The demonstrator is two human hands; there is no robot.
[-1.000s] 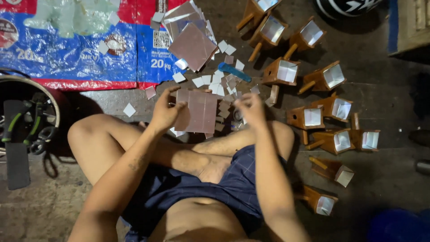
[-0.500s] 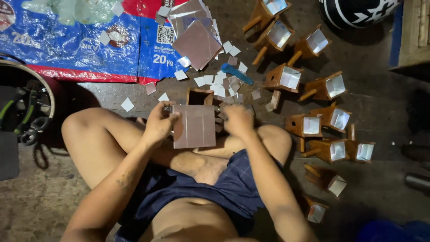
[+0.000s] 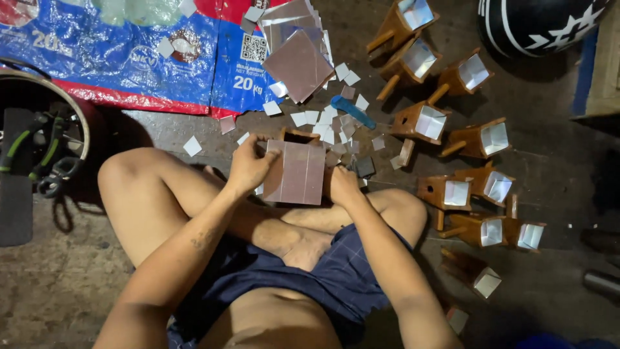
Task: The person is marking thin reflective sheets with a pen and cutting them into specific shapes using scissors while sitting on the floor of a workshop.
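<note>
Pinkish mirror sheet (image 3: 297, 173) sits upright over your crossed legs, left hand (image 3: 248, 169) fingers clamped on its left edge, right hand (image 3: 341, 186) fingers pinching the right, probably steadying it. Cut squares (image 3: 316, 119) and wooden holders (image 3: 426, 121) lie beyond and rightward.

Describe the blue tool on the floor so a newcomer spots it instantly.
Start at the blue and red tarp spread at the top left, then go to the stack of large mirror sheets on its right edge. Just below and right of the stack, among small square mirror chips, lies the blue tool: the only long, blue, slanted object there.
</note>
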